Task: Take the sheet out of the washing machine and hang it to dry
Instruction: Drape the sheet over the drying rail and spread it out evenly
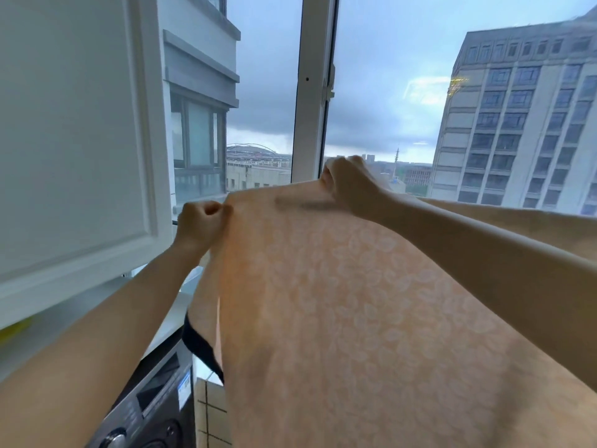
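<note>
In front of the window [315, 92], I am holding the peach sheet [339, 302] up by its top edge. My left hand [200, 221] is pinching the left corner in a closed fist, and my right hand [347, 182] is gripping the edge further right, fingers curled over the fabric. The sheet is hanging down between my arms, its leaf pattern facing me, covering most of the lower view. The washing machine [155, 405] is sitting below my left arm, under the white counter [168, 315].

The sheet [355, 302] is draped below the fingers [336, 171], the washing machine [155, 402] lower left, the window frame [310, 92] beyond
</note>
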### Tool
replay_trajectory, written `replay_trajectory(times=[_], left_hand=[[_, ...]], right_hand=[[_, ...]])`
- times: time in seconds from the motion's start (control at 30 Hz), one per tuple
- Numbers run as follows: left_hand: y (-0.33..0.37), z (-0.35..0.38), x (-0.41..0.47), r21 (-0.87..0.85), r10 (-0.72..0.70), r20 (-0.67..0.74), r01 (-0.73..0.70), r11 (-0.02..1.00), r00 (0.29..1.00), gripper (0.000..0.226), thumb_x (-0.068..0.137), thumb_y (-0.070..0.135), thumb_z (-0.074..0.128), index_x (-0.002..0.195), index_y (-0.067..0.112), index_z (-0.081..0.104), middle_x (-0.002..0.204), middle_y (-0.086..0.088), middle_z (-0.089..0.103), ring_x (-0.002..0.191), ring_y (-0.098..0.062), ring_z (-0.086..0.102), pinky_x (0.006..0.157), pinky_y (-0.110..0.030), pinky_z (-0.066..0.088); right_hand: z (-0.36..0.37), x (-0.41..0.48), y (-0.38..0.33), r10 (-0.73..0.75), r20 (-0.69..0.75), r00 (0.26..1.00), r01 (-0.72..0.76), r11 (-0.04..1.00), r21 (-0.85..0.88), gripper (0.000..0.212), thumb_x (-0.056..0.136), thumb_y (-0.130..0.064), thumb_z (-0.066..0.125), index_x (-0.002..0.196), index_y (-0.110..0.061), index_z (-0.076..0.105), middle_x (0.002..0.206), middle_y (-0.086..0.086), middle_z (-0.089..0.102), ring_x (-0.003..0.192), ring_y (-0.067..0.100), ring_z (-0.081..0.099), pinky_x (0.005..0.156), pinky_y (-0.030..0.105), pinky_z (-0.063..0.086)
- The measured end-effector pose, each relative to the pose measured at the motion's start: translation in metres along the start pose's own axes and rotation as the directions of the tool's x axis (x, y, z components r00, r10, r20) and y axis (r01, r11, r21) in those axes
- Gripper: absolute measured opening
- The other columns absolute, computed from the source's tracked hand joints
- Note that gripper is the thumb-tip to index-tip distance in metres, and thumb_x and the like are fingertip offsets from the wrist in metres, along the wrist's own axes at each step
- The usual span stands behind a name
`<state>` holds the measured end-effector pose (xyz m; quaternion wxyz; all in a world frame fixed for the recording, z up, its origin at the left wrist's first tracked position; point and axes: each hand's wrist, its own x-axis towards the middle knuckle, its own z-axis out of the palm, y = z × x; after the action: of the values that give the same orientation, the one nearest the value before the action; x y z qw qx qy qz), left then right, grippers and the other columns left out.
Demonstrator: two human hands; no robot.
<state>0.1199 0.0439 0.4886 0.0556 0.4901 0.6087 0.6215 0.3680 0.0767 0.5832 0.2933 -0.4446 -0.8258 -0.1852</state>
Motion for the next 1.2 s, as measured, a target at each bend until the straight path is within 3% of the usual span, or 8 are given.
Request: replay_trajectory(times=[0.17,0.3,0.47,0.53,0.7,0.87,1.1,1.2], left_hand=[[-0.012,-0.006,-0.014,0.154,0.01,0.044,-0.017,0.988,0.999,0.026,0.09,0.024,0.061,0.081,0.004,0.073,0.08,-0.015,0.071,0.079,-0.031,0.066,0.074,-0.044,0.055],[-0.003,0.001,-0.016,0.154,0.118,0.098,-0.132,0.979,0.988,0.014,0.09,0.019,0.061,0.099,0.013,0.069,0.095,-0.002,0.07,0.086,-0.021,0.064,0.072,-0.028,0.049],[0.031,0.023,-0.013,0.053,0.338,0.283,-0.367,0.929,0.897,0.036,0.095,0.019,0.058,0.131,0.014,0.055,0.12,0.003,0.062,0.104,-0.009,0.057,0.08,-0.014,0.045],[0.042,0.034,-0.013,0.063,0.417,0.301,-0.455,0.888,0.858,0.034,0.096,0.023,0.058,0.128,0.012,0.059,0.123,-0.003,0.065,0.104,-0.01,0.059,0.087,-0.021,0.049],[0.045,0.041,-0.011,0.061,0.43,0.218,-0.452,0.89,0.876,0.035,0.089,0.025,0.068,0.12,0.008,0.065,0.109,-0.006,0.07,0.086,-0.012,0.064,0.07,-0.013,0.048],[0.039,0.031,-0.007,0.073,0.357,0.206,-0.378,0.923,0.911,0.024,0.082,0.028,0.074,0.095,0.008,0.074,0.085,-0.003,0.072,0.074,-0.007,0.065,0.071,-0.022,0.052],[0.049,0.018,-0.002,-0.022,0.386,-0.019,-0.387,0.922,0.922,0.017,0.085,0.021,0.072,0.096,0.008,0.074,0.086,-0.001,0.07,0.076,-0.007,0.065,0.07,-0.015,0.049],[0.046,0.017,0.001,0.119,0.385,0.041,-0.387,0.915,0.922,0.011,0.087,0.013,0.07,0.096,0.008,0.072,0.089,-0.004,0.07,0.074,-0.01,0.062,0.065,-0.012,0.043]], right_hand=[[0.009,-0.013,-0.007,-0.095,-0.031,0.995,0.097,0.994,0.046,0.021,0.09,-0.001,0.048,0.072,-0.009,0.055,0.066,0.004,0.055,0.052,0.016,0.045,0.045,0.024,0.028],[0.01,-0.011,-0.01,-0.108,-0.033,0.994,0.11,0.99,0.086,0.015,0.088,0.001,0.047,0.079,-0.005,0.057,0.067,0.007,0.055,0.054,0.017,0.043,0.05,0.03,0.038],[0.01,-0.017,-0.006,-0.222,-0.001,0.975,0.22,0.966,0.136,0.013,0.096,-0.008,0.051,0.088,-0.006,0.061,0.079,0.008,0.065,0.065,0.019,0.062,0.062,0.033,0.054],[0.005,-0.022,0.004,-0.235,-0.016,0.972,0.235,0.961,0.147,0.011,0.094,-0.013,0.056,0.092,-0.006,0.065,0.085,0.008,0.069,0.071,0.019,0.065,0.068,0.032,0.056],[-0.014,-0.047,0.042,-0.148,0.005,0.989,0.146,0.982,0.118,0.015,0.093,-0.023,0.061,0.094,-0.009,0.067,0.088,0.004,0.07,0.07,0.015,0.066,0.068,0.033,0.058],[-0.031,-0.063,0.06,-0.105,0.012,0.994,0.101,0.98,0.173,0.009,0.089,-0.019,0.066,0.095,-0.012,0.067,0.092,0.001,0.07,0.07,0.005,0.06,0.063,0.01,0.042],[-0.034,-0.056,0.043,-0.066,-0.258,0.964,0.108,0.982,0.152,0.005,0.091,-0.018,0.063,0.091,-0.013,0.065,0.086,0.003,0.07,0.073,0.018,0.064,0.065,0.028,0.049],[-0.026,-0.058,0.037,-0.14,-0.181,0.973,0.16,0.982,0.101,0.008,0.093,-0.02,0.061,0.092,-0.012,0.064,0.083,0.004,0.07,0.073,0.021,0.066,0.067,0.033,0.054]])
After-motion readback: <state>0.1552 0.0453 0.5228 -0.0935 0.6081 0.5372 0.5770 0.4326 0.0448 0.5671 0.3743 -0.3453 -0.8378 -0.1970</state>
